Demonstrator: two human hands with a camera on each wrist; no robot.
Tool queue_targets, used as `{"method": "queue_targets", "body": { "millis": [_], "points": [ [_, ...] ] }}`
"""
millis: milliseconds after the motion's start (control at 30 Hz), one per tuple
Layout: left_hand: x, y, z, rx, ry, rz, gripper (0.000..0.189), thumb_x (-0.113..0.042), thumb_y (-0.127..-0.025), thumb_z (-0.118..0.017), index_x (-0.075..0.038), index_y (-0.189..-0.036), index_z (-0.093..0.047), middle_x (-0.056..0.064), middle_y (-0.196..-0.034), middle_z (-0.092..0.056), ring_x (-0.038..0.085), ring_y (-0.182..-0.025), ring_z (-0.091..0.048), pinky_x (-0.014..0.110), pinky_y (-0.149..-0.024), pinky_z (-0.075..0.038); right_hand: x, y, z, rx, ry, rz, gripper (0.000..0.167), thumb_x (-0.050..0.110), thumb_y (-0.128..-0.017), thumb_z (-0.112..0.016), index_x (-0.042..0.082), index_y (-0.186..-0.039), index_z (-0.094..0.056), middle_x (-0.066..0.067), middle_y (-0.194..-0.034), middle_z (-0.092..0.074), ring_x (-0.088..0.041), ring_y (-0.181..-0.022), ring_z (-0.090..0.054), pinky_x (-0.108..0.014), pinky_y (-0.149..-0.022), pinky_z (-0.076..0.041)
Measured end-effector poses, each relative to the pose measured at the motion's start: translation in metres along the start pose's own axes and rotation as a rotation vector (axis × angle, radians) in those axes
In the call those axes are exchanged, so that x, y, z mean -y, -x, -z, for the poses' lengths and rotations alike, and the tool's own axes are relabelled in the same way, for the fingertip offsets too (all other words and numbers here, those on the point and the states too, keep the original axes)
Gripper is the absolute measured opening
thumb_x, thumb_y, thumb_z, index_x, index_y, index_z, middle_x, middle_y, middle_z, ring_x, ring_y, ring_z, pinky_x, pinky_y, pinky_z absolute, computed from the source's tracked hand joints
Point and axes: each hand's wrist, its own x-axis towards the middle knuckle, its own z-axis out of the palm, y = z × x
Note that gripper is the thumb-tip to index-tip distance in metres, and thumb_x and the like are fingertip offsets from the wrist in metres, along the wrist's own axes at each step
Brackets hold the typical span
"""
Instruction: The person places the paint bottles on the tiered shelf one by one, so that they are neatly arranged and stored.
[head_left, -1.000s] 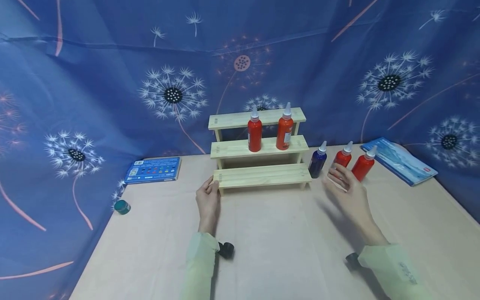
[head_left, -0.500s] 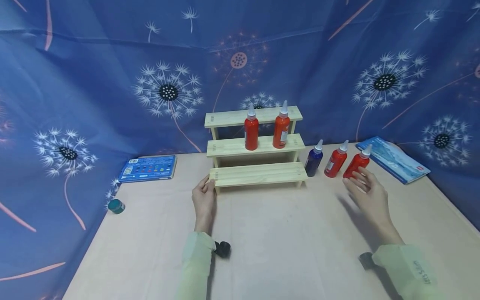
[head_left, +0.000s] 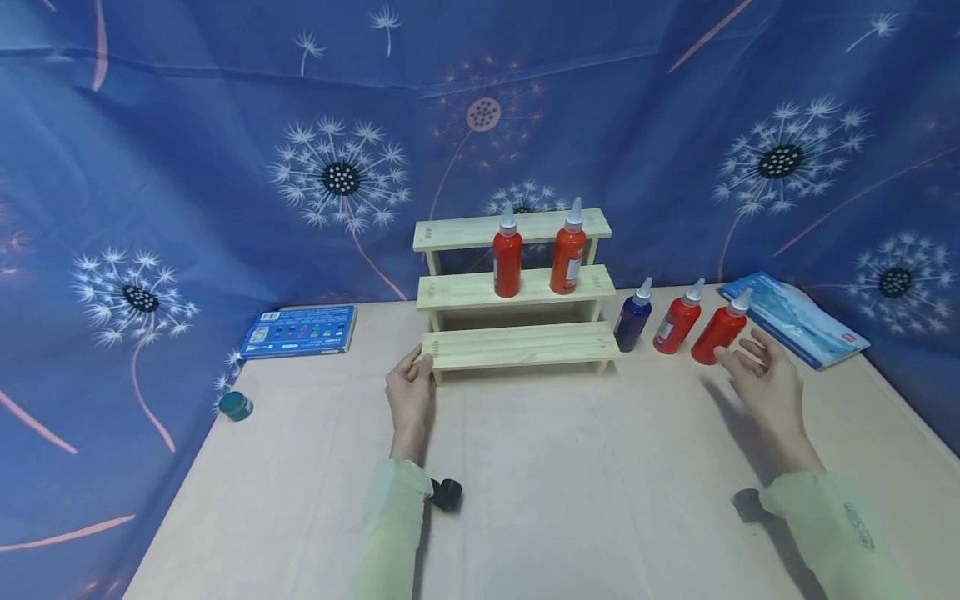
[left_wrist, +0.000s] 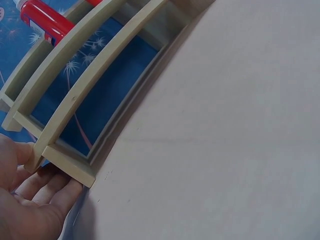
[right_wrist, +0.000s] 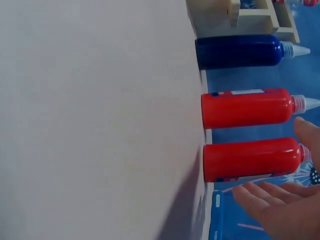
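Note:
My left hand (head_left: 408, 396) grips the left end of the lowest step of a three-tier wooden display stand (head_left: 517, 348). In the left wrist view the thumb lies at the plank's end, the fingers by the leg below. On the right, my right hand (head_left: 767, 387) is beside the rightmost red squeeze bottle (head_left: 718, 335). Its thumb and fingers are spread on either side of that bottle in the right wrist view. Left of it stand a second red squeeze bottle (head_left: 677, 323) and a dark blue squeeze bottle (right_wrist: 240, 52), both upright with pointed white nozzles.
Two red bottles, one (head_left: 507, 265) and another (head_left: 567, 262), stand on the middle tier. A blue flat box (head_left: 300, 332) and a green-lidded jar (head_left: 236, 406) are at the left. A pale blue book (head_left: 795, 321) lies back right. Dandelion-printed blue cloth (head_left: 225, 125) hangs behind.
My right hand has moved right, from in front of the middle red bottle to the rightmost one. The left hand stays at the stand's end. The view has shifted slightly.

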Motion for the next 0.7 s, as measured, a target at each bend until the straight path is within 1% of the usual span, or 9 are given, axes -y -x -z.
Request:
{"method": "queue_targets", "body": {
  "millis": [67, 100, 200, 300, 400, 533, 700],
  "points": [
    [-0.001, 0.0, 0.0, 0.0, 0.005, 0.003, 0.037, -0.017, -0.098, -0.059, -0.009, -0.135, -0.058, 0.015, -0.11, -0.072, 0.022, -0.103, -0.069, 0.021, -0.081, -0.056, 0.001, -0.006, -0.001, 0.003, -0.009, -0.012, 0.088, 0.054, -0.094, -0.053, 0.015, -0.158, -0.007, -0.019, -0.159, -0.024, -0.042, -0.139, -0.034, -0.043, -0.097, -0.045],
    [-0.001, 0.0, 0.0, 0.0, 0.006, 0.005, 0.037, -0.017, -0.098, -0.059, -0.009, -0.135, -0.058, 0.014, -0.111, -0.072, 0.021, -0.103, -0.069, 0.02, -0.08, -0.056, 0.001, -0.009, -0.001, 0.008, -0.013, -0.009, 0.088, 0.054, -0.094, -0.052, 0.014, -0.158, -0.006, -0.019, -0.16, -0.022, -0.043, -0.139, -0.033, -0.048, -0.098, -0.042],
    [-0.001, 0.0, -0.001, -0.005, -0.007, 0.003, 0.037, -0.018, -0.099, -0.059, -0.009, -0.135, -0.058, 0.014, -0.111, -0.072, 0.02, -0.096, -0.071, 0.017, -0.071, -0.057, 0.002, -0.018, -0.002, 0.009, -0.022, 0.0, 0.086, 0.051, -0.095, -0.053, 0.014, -0.158, -0.007, -0.02, -0.16, -0.021, -0.044, -0.14, -0.03, -0.053, -0.102, -0.039],
    [0.0, -0.001, -0.001, -0.014, -0.019, -0.002, 0.037, -0.017, -0.098, -0.059, -0.01, -0.135, -0.058, 0.014, -0.108, -0.073, 0.019, -0.088, -0.071, 0.017, -0.064, -0.056, 0.003, -0.026, -0.005, 0.002, -0.032, 0.004, 0.084, 0.048, -0.096, -0.054, 0.013, -0.158, -0.009, -0.019, -0.16, -0.021, -0.044, -0.141, -0.029, -0.055, -0.106, -0.035],
    [0.0, -0.001, -0.001, -0.014, -0.012, -0.003, 0.037, -0.017, -0.098, -0.059, -0.009, -0.135, -0.058, 0.015, -0.108, -0.073, 0.021, -0.092, -0.072, 0.018, -0.069, -0.057, 0.003, -0.035, -0.008, -0.002, -0.037, -0.016, 0.085, 0.049, -0.095, -0.054, 0.014, -0.158, -0.008, -0.017, -0.161, -0.019, -0.043, -0.143, -0.027, -0.056, -0.109, -0.032],
    [-0.002, -0.001, -0.001, -0.008, 0.006, -0.002, 0.037, -0.017, -0.098, -0.059, -0.008, -0.135, -0.058, 0.016, -0.111, -0.071, 0.024, -0.104, -0.069, 0.023, -0.08, -0.057, 0.003, -0.043, -0.011, 0.004, -0.031, -0.043, 0.085, 0.047, -0.096, -0.055, 0.014, -0.158, -0.008, -0.017, -0.162, -0.017, -0.042, -0.144, -0.023, -0.057, -0.11, -0.03],
    [-0.001, -0.001, 0.0, -0.006, 0.004, -0.003, 0.037, -0.019, -0.098, -0.06, -0.008, -0.134, -0.058, 0.015, -0.112, -0.071, 0.024, -0.104, -0.069, 0.023, -0.08, -0.057, 0.002, -0.046, -0.017, 0.01, -0.007, -0.037, 0.076, 0.042, -0.097, -0.055, 0.01, -0.156, -0.019, -0.02, -0.157, -0.027, -0.043, -0.142, -0.029, -0.057, -0.11, -0.033]
  ]
}}
